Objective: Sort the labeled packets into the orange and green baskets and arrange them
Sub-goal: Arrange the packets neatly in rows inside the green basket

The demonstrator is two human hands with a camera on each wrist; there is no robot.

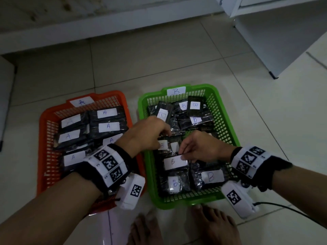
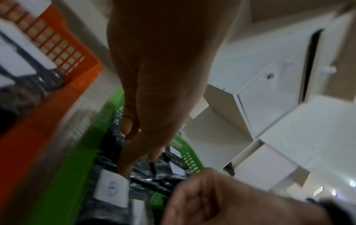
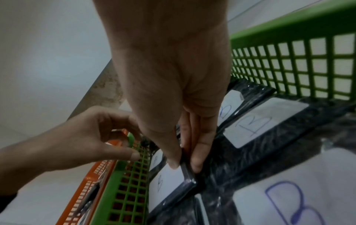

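Note:
An orange basket [image 1: 41, 138] tagged A holds several black packets with A labels. Beside it on the right, a green basket [image 1: 194, 204] tagged B holds several B packets. My right hand [image 1: 182, 155] pinches the right edge of a B packet [image 1: 174, 162] in the middle of the green basket; the right wrist view shows thumb and fingers [image 3: 198, 164] clamped on that packet [image 3: 167, 181]. My left hand [image 1: 164, 137] reaches across into the green basket. Its loosely curled fingers [image 2: 123, 167] touch the packets and hold nothing that I can see.
Both baskets stand on a pale tiled floor. My bare feet [image 1: 212, 225] are just in front of the green basket, and a black cable [image 1: 283, 207] trails off to the right. A white cabinet [image 1: 283, 41] stands at the back right, and a wall base runs across the back.

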